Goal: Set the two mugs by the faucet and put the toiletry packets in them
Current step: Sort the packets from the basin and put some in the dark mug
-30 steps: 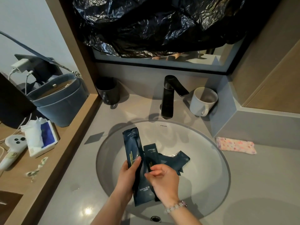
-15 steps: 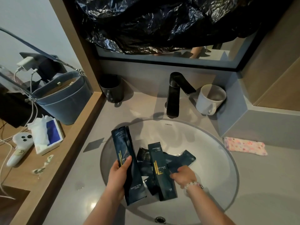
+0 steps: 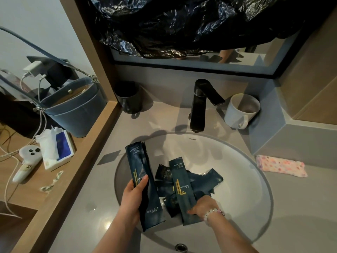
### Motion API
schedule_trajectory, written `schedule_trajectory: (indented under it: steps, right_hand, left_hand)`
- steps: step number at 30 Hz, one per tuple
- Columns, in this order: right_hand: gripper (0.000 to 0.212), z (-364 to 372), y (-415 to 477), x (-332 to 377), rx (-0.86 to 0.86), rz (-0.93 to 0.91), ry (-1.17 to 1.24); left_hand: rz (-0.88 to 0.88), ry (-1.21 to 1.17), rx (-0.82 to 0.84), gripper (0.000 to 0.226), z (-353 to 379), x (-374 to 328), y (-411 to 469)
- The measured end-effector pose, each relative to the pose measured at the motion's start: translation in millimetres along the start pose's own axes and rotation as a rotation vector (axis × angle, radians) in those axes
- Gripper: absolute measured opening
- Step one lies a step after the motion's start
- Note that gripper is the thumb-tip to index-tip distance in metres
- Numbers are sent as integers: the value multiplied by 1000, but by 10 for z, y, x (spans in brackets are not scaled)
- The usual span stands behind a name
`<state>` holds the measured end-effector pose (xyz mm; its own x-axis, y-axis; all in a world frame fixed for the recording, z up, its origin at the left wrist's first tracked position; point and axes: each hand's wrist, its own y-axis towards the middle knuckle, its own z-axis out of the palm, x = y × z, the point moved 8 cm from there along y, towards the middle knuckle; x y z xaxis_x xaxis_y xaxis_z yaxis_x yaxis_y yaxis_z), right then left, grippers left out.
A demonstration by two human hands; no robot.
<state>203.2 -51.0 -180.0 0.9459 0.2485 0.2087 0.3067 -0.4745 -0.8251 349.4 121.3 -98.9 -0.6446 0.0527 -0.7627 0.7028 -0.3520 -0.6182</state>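
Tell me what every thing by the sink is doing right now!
Left hand: holding the dental kit packet upright.
Right hand: gripping a second long packet.
Other packets: lying loose in the sink.
Black mug: upright, left of the faucet, looks empty.
White mug: tilted, right of the faucet, empty.
Faucet: no water running.

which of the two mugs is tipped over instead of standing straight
The white mug right of the faucet; it leans, mouth facing the camera. The black mug stands upright.
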Motion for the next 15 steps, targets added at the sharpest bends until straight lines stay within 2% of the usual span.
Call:
schedule_trajectory:
  steps: [4,7,11,15]
  right_hand:
    - [36,-112,19,50,16,-99,87]
    - [43,-230,-58,-36,33,-112,414]
    - [14,-439,-416,-112,39,-229,629]
    - [18,-472,-790,-41,44,-338,729]
  left_hand:
    - [-12,-3,11,31,22,27,19]
    - [-39,-25,25,31,51,42,18]
    - [-92,-59,22,35,101,68,-2]
    - [-184,-141,50,44,181,133,-31]
